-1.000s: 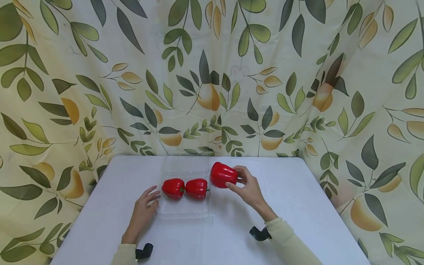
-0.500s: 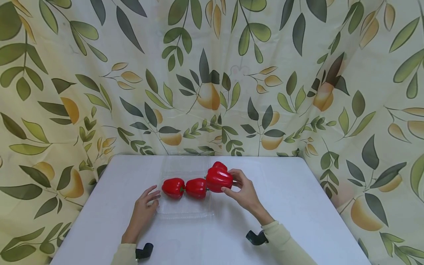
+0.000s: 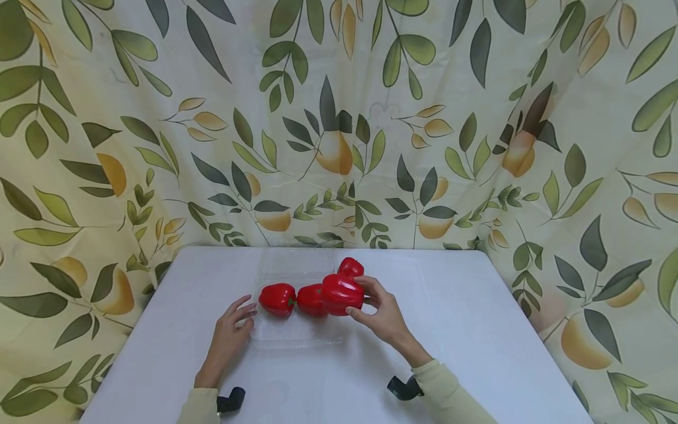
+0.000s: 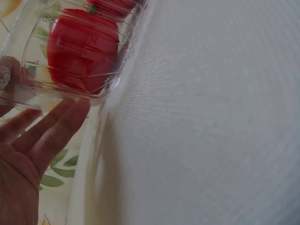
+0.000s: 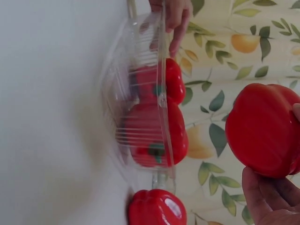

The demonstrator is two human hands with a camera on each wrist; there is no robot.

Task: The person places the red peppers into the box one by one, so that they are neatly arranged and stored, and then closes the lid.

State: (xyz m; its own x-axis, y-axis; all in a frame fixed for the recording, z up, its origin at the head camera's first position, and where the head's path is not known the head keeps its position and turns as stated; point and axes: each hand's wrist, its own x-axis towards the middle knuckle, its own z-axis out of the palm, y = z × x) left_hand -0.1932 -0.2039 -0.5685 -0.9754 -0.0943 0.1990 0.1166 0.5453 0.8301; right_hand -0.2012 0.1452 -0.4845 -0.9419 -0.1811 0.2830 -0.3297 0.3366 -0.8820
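Observation:
In the head view my right hand [image 3: 384, 312] holds a red bell pepper [image 3: 341, 294] above the right part of a clear plastic container [image 3: 296, 335]. Its thumb and fingers are curled round the pepper, also seen in the right wrist view. Inside the container lie two more red bell peppers, the left one [image 3: 276, 300] in full sight and the right one [image 3: 309, 299] partly hidden by the held pepper. My left hand [image 3: 231, 330] holds the container's left rim, with fingers against the outer wall in the left wrist view and a digit over the rim in the right wrist view.
Another red bell pepper [image 3: 351, 267] lies on the white table [image 3: 450, 306], just outside the container's right side. The container's clear lid [image 3: 296, 262] is folded back behind it. A leaf-patterned curtain [image 3: 339, 118] hangs at the table's far edge.
My right hand has carried its pepper left and a little nearer, now over the container's right side, uncovering the pepper on the table behind. The left hand and container stay put.

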